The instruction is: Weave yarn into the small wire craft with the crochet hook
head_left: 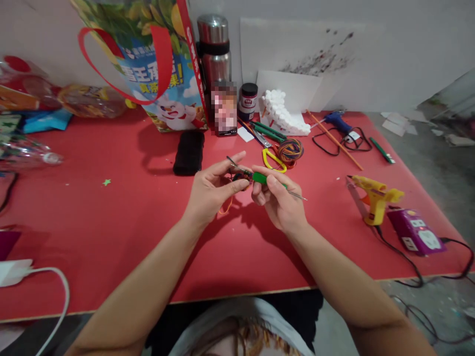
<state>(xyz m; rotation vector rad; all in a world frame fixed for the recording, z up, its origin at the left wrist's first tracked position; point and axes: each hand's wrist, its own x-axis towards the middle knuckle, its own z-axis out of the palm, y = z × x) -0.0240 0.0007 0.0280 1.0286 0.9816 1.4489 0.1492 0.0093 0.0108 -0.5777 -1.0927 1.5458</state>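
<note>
Yarn piece (pixel 242 176), small, dark and multicoloured, sits between the two hands, above the middle of the red table (pixel 122 267). At the far left, a clear bottle (pixel 37 153) lies on its side, with a green star (pixel 107 182) to its right. Next come the tall bag (pixel 178 94) and, in front of it, a black case (pixel 189 152). The left hand (pixel 208 190) has thumb and forefinger brought close, pinching the yarn piece; a thin dark rod (pixel 233 163) slants past the forefinger, and an orange strand (pixel 227 207) hangs loose below. The right hand (pixel 284 198) has its thumb and fingers closed on the green handle (pixel 260 178) of a tool whose thin metal shaft (pixel 298 196) sticks out to the right; whether the rod belongs to it, I cannot tell. The work looks partway: some yarn appears gathered into a compact bit, but the strand dangles free and the piece is in the fingers, with the tool right up against it. Its stitches are too small to read, so how much remains is unclear. Beyond the hands, scissors (pixel 273 160) lie by a yarn ball (pixel 290 150), and farther right rests a yellow glue gun (pixel 376 198) beside a purple power block (pixel 415 232).
</note>
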